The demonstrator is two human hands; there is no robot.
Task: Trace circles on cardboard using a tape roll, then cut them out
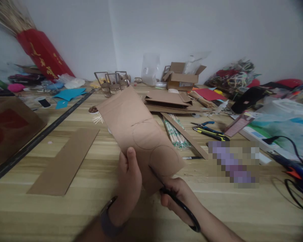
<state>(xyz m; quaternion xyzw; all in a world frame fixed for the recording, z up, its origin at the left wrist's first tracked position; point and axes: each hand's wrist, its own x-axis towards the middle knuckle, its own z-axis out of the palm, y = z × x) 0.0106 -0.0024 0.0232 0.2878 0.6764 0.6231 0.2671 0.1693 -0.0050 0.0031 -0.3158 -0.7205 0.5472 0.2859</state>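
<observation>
A brown cardboard sheet point(123, 111) with two drawn circles is tilted up above the table. My left hand point(131, 174) grips its lower left edge, thumb on the face and the other fingers hidden behind. A pair of black-handled scissors point(180, 203) is in my right hand point(179, 191), fingers around the handles. One dark blade lies across the cardboard, its tip at the left edge of the nearer circle. Whether the other blade is behind the sheet cannot be seen.
On the left lies a cardboard strip point(65, 164) beside a long dark bar point(47, 131). To the right are packed sticks point(175, 132), a yellow utility knife point(209, 133), blue-handled pliers point(205, 123) and a blue glue gun point(301, 181) with its cord. Small woven baskets point(114, 88) and a cardboard box point(183, 80) stand behind.
</observation>
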